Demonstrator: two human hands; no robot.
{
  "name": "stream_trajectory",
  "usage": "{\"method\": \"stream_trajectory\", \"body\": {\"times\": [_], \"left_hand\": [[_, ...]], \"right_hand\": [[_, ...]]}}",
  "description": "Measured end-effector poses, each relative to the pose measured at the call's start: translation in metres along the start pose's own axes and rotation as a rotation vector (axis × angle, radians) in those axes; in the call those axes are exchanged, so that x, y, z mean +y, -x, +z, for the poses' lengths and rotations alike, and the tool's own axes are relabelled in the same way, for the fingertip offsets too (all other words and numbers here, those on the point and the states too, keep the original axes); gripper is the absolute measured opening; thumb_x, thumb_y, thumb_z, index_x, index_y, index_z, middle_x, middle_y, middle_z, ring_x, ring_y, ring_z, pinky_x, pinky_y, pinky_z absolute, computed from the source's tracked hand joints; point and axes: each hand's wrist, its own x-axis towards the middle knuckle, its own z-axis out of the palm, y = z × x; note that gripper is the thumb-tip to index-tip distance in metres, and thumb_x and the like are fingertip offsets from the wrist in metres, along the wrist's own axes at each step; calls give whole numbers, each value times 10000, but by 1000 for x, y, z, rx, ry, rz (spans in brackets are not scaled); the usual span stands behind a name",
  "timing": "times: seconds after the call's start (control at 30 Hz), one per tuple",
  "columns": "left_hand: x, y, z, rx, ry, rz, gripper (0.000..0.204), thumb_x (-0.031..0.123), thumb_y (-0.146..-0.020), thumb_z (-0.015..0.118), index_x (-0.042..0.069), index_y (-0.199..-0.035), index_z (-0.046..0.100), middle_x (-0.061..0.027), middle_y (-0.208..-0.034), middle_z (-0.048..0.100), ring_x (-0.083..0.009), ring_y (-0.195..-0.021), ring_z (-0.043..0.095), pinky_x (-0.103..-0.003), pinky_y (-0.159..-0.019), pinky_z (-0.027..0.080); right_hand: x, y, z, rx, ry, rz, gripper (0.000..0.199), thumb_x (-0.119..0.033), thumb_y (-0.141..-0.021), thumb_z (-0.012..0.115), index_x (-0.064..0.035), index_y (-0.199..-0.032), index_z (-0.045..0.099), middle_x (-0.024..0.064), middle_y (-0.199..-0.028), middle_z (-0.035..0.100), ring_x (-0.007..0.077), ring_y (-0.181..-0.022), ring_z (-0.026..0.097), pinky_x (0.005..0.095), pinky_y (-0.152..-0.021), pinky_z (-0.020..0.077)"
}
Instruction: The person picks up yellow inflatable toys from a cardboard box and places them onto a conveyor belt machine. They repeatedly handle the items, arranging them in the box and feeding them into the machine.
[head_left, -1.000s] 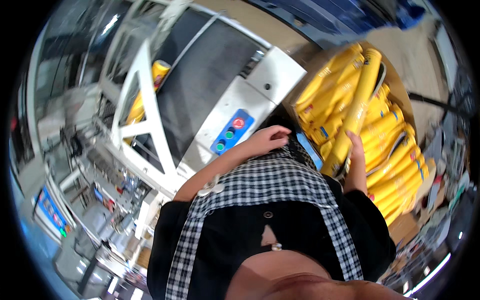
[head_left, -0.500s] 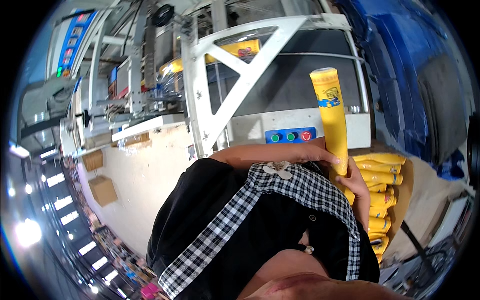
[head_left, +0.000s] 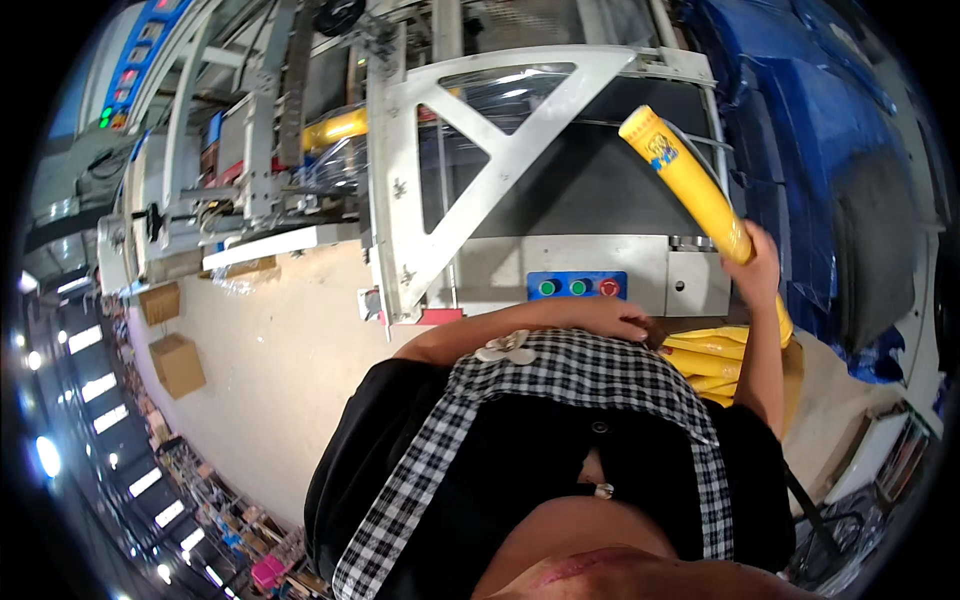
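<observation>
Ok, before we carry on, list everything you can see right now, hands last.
Belt: one, dark grey, top centre
Guard frame: one, white, across the belt's left part
Button panel: one, blue with two green buttons and one red, below the belt
Held tube: one, yellow, right of the guard frame
Carton: one, brown, lower right
Packed tubes: several, yellow, in the carton
Sheeting: count unclear, blue, upper right
Floor boxes: two, brown, left
Apron: one, black-and-white checked, on the person
Background clutter: too small to count
Right hand: one, bare, gripping the held tube
Left hand: one, bare, below the button panel
</observation>
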Motion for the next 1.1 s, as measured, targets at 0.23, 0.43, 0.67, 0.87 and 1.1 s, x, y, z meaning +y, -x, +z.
{"method": "stream_trajectory", "body": {"times": [0.23, 0.43, 0.67, 0.87, 1.1], "left_hand": [[-3, 4, 11, -125, 88, -97, 405, 337, -990, 500, 121, -1328, 555, -74, -1310, 578, -203, -1205, 533, -311, -1041, 391], [13, 21, 13, -57, 213, -95, 367, 289, -1016, 436, 137, -1330, 549, -64, -1299, 585, -203, -1193, 537, -307, -1048, 385], [14, 15, 19, -71, 262, -3, 350, 216, -1015, 429, 91, -1324, 535, -66, -1294, 577, -174, -1217, 525, -291, -1052, 384], [-9, -1, 21, -122, 236, -26, 426, 257, -980, 529, 41, -1346, 493, -87, -1247, 588, -153, -1179, 540, -294, -1048, 395], [-21, -12, 23, -304, 253, -40, 416, 256, -977, 555, 47, -1334, 507, -97, -1262, 582, -182, -1183, 543, -290, -1008, 420]], "right_hand": [[71, -115, -22, 32, 312, -195, 576, -146, -622, 775, -143, -1177, 621, 118, -1034, 625, 338, -998, 571, 421, -894, 461], [46, -194, 18, -130, 308, -229, 597, -161, -637, 794, -175, -1207, 617, 94, -1110, 619, 318, -1050, 566, 408, -933, 455], [-10, -194, 60, -63, 42, -286, 440, -241, -745, 765, -130, -1154, 646, 96, -1098, 631, 310, -1065, 576, 383, -927, 458], [66, -60, 23, 338, -4, 35, 171, -177, -811, 713, -59, -931, 687, 114, -974, 656, 316, -915, 605, 386, -820, 475], [166, 273, 66, 62, 617, 1495, 578, -585, -787, 635, -129, -1141, 638, 163, -1120, 639, 330, -1142, 549, 399, -923, 459]]}}
